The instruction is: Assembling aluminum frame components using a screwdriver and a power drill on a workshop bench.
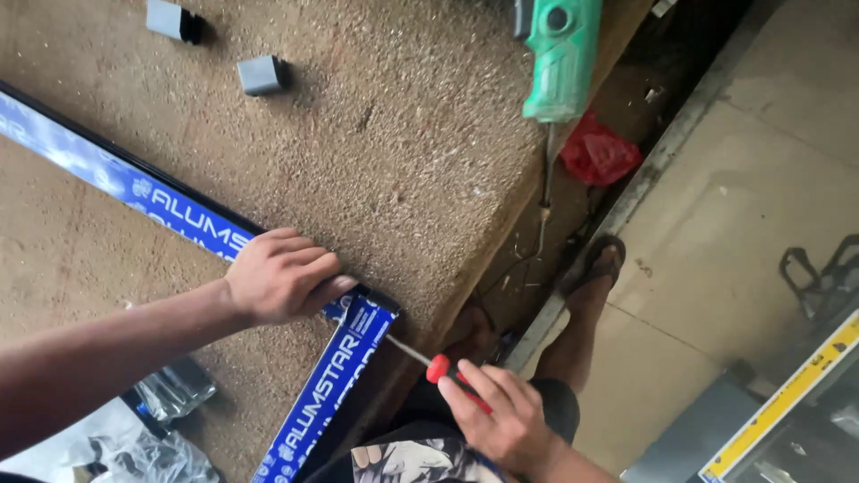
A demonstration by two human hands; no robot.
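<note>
Two black metal frame bars wrapped in blue printed film meet at a corner [371, 309] on a brown carpeted workbench [394, 152]. My left hand [279, 275] presses down on the long bar [134, 192] right beside that corner. My right hand [503, 413] grips a red-handled screwdriver [445, 368], whose metal shaft points into the outer side of the corner. The second bar [327, 394] runs from the corner toward the bottom of the view.
A green power drill [561, 55] lies at the bench's far edge, with a red plastic bag [598, 152] below it. Two small grey blocks [261, 75] sit on the carpet. Crumpled clear plastic [170, 398] lies lower left. My sandalled foot [598, 264] stands on the tiled floor.
</note>
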